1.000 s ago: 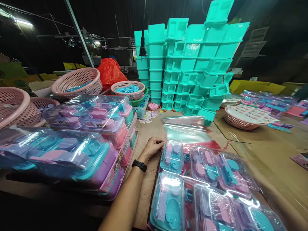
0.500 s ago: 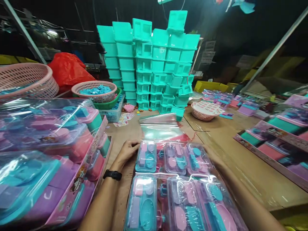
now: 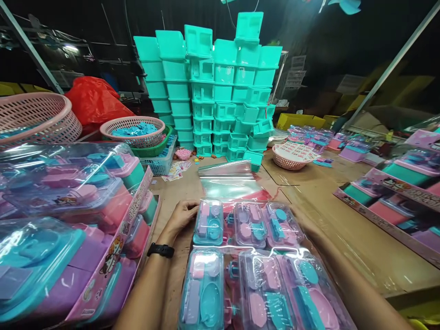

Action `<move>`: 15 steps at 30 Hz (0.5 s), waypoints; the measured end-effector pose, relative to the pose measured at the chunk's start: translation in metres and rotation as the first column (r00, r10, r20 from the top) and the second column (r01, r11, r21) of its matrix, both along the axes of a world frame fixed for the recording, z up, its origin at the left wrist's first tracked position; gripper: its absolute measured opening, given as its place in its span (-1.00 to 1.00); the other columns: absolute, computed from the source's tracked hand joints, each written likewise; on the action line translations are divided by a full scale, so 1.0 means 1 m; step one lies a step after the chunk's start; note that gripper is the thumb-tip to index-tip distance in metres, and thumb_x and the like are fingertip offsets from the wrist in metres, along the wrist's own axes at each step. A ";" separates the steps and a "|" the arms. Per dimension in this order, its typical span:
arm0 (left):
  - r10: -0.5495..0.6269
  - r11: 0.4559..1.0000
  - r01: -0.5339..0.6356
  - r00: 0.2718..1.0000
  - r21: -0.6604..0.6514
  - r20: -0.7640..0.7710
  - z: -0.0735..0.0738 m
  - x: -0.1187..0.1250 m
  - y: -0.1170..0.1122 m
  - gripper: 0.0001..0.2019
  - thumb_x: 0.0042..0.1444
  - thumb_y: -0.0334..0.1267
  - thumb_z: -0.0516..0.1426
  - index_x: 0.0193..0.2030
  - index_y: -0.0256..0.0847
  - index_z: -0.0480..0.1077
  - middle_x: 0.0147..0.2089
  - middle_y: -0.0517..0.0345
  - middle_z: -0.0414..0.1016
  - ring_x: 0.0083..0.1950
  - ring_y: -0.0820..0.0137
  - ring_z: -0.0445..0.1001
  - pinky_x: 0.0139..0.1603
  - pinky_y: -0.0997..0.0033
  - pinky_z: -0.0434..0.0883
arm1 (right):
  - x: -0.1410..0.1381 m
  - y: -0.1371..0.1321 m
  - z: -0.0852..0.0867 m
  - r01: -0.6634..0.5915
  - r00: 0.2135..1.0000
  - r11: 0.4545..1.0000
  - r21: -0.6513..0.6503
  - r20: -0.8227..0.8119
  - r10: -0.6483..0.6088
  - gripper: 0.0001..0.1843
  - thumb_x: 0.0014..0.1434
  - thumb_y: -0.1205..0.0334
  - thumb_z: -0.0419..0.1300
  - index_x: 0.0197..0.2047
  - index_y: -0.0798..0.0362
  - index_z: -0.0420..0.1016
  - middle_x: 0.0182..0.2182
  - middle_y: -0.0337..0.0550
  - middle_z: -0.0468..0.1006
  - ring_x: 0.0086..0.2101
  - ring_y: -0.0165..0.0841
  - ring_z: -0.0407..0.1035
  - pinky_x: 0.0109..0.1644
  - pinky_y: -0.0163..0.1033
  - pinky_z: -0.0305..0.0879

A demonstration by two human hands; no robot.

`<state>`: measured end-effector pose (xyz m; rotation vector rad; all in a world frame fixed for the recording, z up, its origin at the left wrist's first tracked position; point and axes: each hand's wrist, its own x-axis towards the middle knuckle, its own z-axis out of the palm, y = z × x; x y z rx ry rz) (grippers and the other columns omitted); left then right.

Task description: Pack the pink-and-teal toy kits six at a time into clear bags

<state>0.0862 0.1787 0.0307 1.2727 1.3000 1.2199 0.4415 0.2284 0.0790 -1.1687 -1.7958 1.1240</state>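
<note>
A tray of several clear-lidded toy cases, teal, pink and purple, lies on the table in front of me inside a clear plastic bag whose mouth opens away from me. My left hand, with a black watch on the wrist, has its fingers curled against the far left corner of the pack. My right hand rests against the far right corner, its fingers mostly hidden behind the cases.
A display box of wrapped toy cases stands at my left. A tall stack of teal plastic cases rises at the back. Pink baskets, a red bag and another basket stand around it. More boxed sets sit at right.
My view swung right one second ago, bringing my right arm into sight at the pack's far corner. Since half a second ago both hands have stayed almost still.
</note>
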 end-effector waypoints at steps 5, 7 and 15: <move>-0.026 1.000 0.026 1.000 -0.006 0.001 -0.002 0.000 0.000 -0.56 -0.16 0.12 0.38 -0.42 -0.30 0.63 -0.47 0.12 0.57 -0.42 0.40 0.40 -0.37 0.46 0.30 | 0.003 0.003 -0.001 -0.025 0.999 0.997 -0.077 0.019 0.026 -0.55 -0.48 -0.21 0.50 -0.67 -0.06 0.53 -0.55 -0.08 0.62 -0.38 -0.02 0.55 -0.19 0.04 0.59; -0.033 0.999 0.033 0.999 0.000 -0.008 -0.003 -0.001 0.000 -0.55 -0.11 0.14 0.35 -0.43 -0.30 0.61 -0.47 0.14 0.55 -0.41 0.41 0.38 -0.38 0.48 0.28 | 0.005 0.004 -0.002 -0.014 1.000 0.995 -0.100 0.024 0.016 -0.55 -0.52 -0.19 0.51 -0.68 -0.06 0.52 -0.54 -0.04 0.62 -0.33 0.02 0.56 -0.18 0.05 0.59; -0.094 0.995 0.095 0.994 0.021 -0.053 -0.003 -0.002 -0.003 -0.67 0.00 0.01 0.29 -0.40 -0.28 0.53 -0.49 0.21 0.46 -0.41 0.43 0.35 -0.37 0.50 0.27 | 0.015 -0.004 -0.004 0.069 0.995 0.992 -0.102 0.085 -0.061 -0.40 -0.58 -0.37 0.50 -0.81 -0.08 0.37 -0.62 0.01 0.54 -0.33 0.08 0.55 -0.09 0.14 0.58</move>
